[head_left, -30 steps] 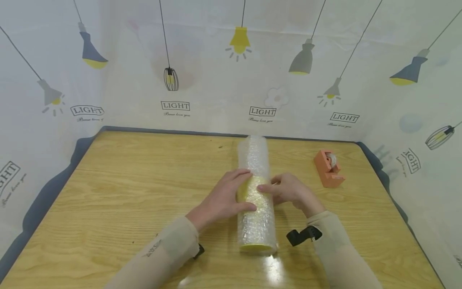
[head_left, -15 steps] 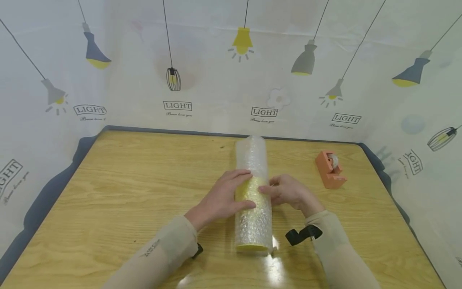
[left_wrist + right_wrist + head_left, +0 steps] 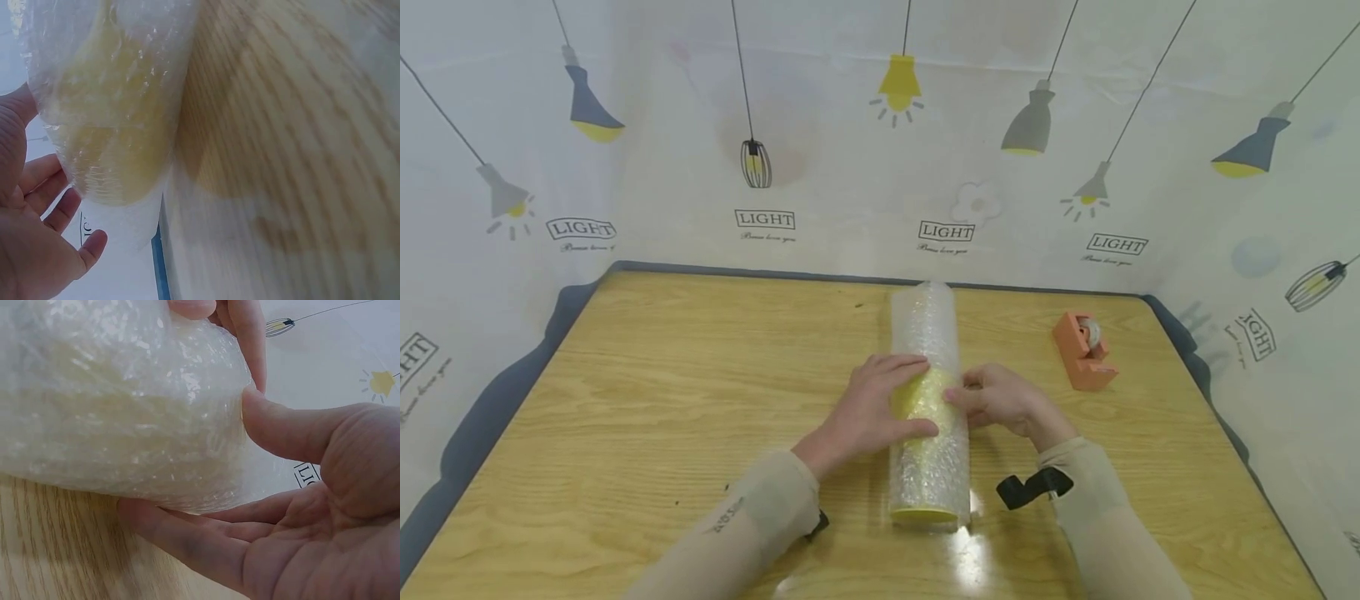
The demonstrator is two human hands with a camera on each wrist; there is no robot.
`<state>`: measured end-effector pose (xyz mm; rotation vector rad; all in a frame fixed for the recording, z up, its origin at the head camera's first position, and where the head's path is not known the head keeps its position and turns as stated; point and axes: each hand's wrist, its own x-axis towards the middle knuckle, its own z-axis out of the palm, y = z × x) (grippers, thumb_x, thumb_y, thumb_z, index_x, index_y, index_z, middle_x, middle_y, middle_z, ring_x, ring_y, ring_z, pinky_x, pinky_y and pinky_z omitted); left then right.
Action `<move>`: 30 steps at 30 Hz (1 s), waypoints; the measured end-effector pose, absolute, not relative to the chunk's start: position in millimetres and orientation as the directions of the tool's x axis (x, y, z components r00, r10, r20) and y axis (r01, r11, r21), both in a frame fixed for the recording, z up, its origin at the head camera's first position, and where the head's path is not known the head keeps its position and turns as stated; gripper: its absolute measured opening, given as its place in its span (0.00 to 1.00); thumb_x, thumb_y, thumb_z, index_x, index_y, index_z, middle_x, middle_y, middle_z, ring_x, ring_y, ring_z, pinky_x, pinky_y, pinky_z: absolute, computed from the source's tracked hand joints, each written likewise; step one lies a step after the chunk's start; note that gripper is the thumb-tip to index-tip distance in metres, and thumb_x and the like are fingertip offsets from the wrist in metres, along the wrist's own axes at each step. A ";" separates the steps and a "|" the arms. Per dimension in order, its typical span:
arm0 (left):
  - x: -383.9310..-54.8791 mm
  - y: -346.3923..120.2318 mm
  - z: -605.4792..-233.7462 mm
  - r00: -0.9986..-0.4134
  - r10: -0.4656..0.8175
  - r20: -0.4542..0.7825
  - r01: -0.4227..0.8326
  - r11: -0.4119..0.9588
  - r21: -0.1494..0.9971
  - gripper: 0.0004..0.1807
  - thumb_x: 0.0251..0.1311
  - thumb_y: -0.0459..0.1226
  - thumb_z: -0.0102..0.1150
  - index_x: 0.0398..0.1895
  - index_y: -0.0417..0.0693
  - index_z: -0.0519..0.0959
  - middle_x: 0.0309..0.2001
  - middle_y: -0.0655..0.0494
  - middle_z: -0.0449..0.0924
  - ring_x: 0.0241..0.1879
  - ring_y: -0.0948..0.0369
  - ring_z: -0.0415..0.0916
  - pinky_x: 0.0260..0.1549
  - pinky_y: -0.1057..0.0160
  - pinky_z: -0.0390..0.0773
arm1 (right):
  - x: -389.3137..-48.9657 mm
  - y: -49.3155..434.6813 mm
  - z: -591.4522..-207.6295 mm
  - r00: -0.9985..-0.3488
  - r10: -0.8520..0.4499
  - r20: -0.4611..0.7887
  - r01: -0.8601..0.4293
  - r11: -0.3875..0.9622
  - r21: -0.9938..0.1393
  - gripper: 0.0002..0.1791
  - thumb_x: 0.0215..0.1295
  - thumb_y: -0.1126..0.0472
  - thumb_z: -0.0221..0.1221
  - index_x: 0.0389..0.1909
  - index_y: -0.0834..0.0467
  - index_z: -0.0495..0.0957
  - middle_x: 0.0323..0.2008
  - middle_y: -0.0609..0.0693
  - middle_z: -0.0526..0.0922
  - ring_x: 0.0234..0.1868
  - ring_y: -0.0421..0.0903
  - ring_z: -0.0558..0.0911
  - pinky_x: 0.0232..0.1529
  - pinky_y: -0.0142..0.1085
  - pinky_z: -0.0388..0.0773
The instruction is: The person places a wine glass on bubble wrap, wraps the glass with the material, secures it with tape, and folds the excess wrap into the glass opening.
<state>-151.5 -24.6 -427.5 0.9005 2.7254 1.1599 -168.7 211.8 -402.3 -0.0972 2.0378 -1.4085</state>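
A long bubble-wrapped roll [image 3: 928, 475] lies lengthwise on the table, pointing away from me. Something yellow inside shows through the clear wrap, and a yellow edge is seen at the near end. My left hand [image 3: 876, 408] rests on the roll's left and upper side, its fingers spread and fairly straight. In the left wrist view, the little finger stands off the wrap [image 3: 115, 106]. From the right side, my right hand [image 3: 1003, 400] grips the roll, thumb on the wrap and fingers reaching beneath its lower edge, as the right wrist view shows. The wrap hides the inner object's full shape.
An orange tape dispenser [image 3: 1082, 354] with a roll of clear tape stands to the right of my right hand. The wooden table [image 3: 700, 350] meets a lamp-printed backdrop [image 3: 850, 167] at its back and sides.
The bubble-wrapped roll's near end has shifted slightly left. My left hand and right thumb have moved a little to the right over the wrap. The tape dispenser has stayed in place.
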 end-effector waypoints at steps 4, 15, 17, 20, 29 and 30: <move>-153.0 -22.1 -429.5 -0.829 0.529 0.183 0.502 0.557 0.662 0.46 0.52 0.55 0.78 0.74 0.50 0.71 0.75 0.56 0.68 0.74 0.53 0.61 0.76 0.43 0.56 | -166.1 213.9 -401.2 -0.805 -0.406 -0.432 0.237 0.447 -0.862 0.25 0.78 0.59 0.57 0.61 0.78 0.72 0.54 0.66 0.82 0.49 0.51 0.85 0.54 0.46 0.85; -152.8 -17.3 -427.4 -0.834 0.530 0.155 0.489 0.578 0.654 0.47 0.51 0.56 0.78 0.74 0.52 0.72 0.74 0.59 0.69 0.74 0.54 0.62 0.77 0.45 0.54 | -152.1 246.6 -402.0 -0.901 -0.335 -0.276 0.078 0.500 -0.862 0.34 0.75 0.58 0.59 0.69 0.79 0.63 0.61 0.74 0.77 0.53 0.62 0.85 0.55 0.50 0.85; -152.6 -16.2 -427.6 -0.833 0.532 0.152 0.488 0.577 0.655 0.47 0.50 0.56 0.78 0.74 0.53 0.72 0.74 0.59 0.68 0.73 0.55 0.62 0.76 0.45 0.56 | -150.3 256.3 -402.5 -0.919 -0.311 -0.240 0.061 0.489 -0.870 0.32 0.76 0.59 0.58 0.69 0.79 0.64 0.60 0.73 0.77 0.54 0.63 0.84 0.54 0.49 0.85; -151.9 -15.1 -427.3 -0.830 0.535 0.155 0.494 0.577 0.650 0.47 0.51 0.56 0.78 0.74 0.52 0.72 0.74 0.58 0.69 0.73 0.54 0.62 0.75 0.45 0.59 | -147.2 270.8 -401.9 -0.950 -0.245 -0.194 0.049 0.497 -0.866 0.30 0.76 0.59 0.58 0.67 0.77 0.67 0.59 0.72 0.79 0.53 0.62 0.85 0.52 0.48 0.86; -150.9 -15.0 -426.5 -0.832 0.532 0.156 0.498 0.594 0.632 0.47 0.51 0.57 0.78 0.74 0.53 0.72 0.74 0.59 0.69 0.72 0.54 0.62 0.74 0.46 0.62 | -141.8 309.4 -397.4 -0.999 0.009 -0.045 0.040 0.654 -0.756 0.26 0.78 0.53 0.57 0.64 0.70 0.74 0.54 0.69 0.82 0.39 0.44 0.86 0.39 0.37 0.87; -150.8 -14.9 -426.7 -0.832 0.532 0.156 0.499 0.594 0.631 0.47 0.51 0.57 0.78 0.74 0.53 0.72 0.74 0.59 0.69 0.72 0.54 0.62 0.74 0.46 0.62 | -141.7 312.8 -397.2 -0.999 0.039 -0.020 0.042 0.683 -0.729 0.26 0.77 0.52 0.57 0.64 0.69 0.75 0.53 0.69 0.83 0.38 0.45 0.85 0.36 0.36 0.86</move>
